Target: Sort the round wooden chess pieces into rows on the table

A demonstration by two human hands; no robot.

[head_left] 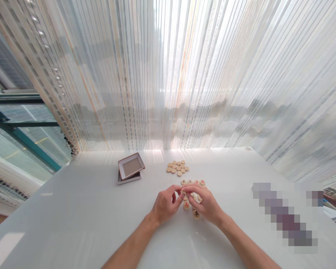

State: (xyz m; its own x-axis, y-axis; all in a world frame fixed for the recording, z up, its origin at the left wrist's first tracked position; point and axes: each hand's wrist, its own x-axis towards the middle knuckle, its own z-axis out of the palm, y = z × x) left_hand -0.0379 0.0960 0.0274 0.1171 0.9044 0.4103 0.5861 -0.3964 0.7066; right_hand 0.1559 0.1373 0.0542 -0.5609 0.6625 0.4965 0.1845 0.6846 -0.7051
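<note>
Low over the white table, my left hand [164, 204] and my right hand [206, 201] meet at the fingertips. Between them they pinch one round wooden Chinese chess piece [184, 191], mostly covered by fingers. Face-up pieces with black or red characters lie around and under the hands, partly hidden by them. Nearest me are a red-marked piece [186, 205] and a black-marked piece [196, 214]. Just past the fingers runs a row with a black-marked piece [184, 182] at its left end and a red-marked piece [202, 182] at its right.
Farther back, several blank-side-up pieces [178, 168] lie in a loose cluster. An open shallow box [131, 167] sits to the left, one part tilted on the other. A blurred-out object [285, 216] lies at the right. A sheer striped curtain [168, 93] hangs behind the white table [81, 216].
</note>
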